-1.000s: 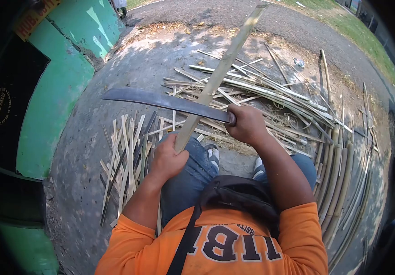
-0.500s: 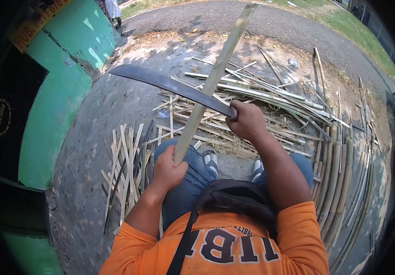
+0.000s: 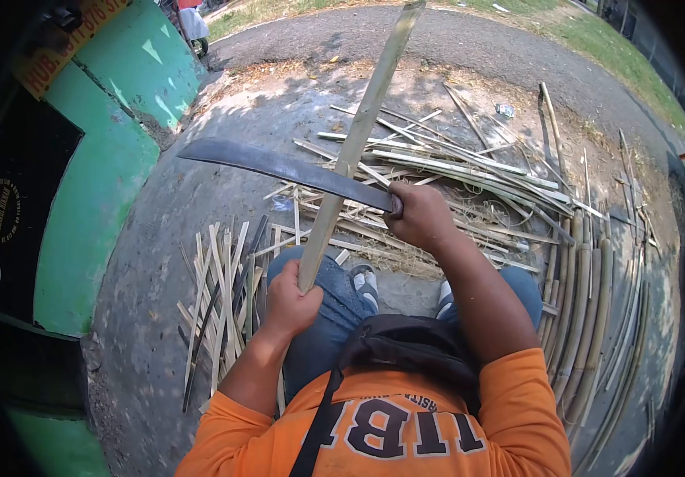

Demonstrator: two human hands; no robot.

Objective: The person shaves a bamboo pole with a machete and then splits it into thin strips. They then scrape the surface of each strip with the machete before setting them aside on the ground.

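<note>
A long bamboo slat (image 3: 370, 111) is held slanting above the concrete ground (image 3: 151, 262), its upper end pointing towards the ground's far edge. The left hand (image 3: 291, 302) has its fingers wrapped tightly about the lower end. Across the slat's upper face runs the dark blade of a machete (image 3: 271, 165), tip towards the left edge; whether it touches the wood I cannot tell. The right hand (image 3: 422, 216) is closed round the handle. Below, a bundle of thin strips (image 3: 213, 294) lies beside the left knee, a larger heap of split bamboo (image 3: 477, 167) lies beyond the feet, and round poles (image 3: 583, 318) line the right side. A green wall (image 3: 92, 207) borders the left edge, an asphalt road (image 3: 302, 44) the far one.
</note>
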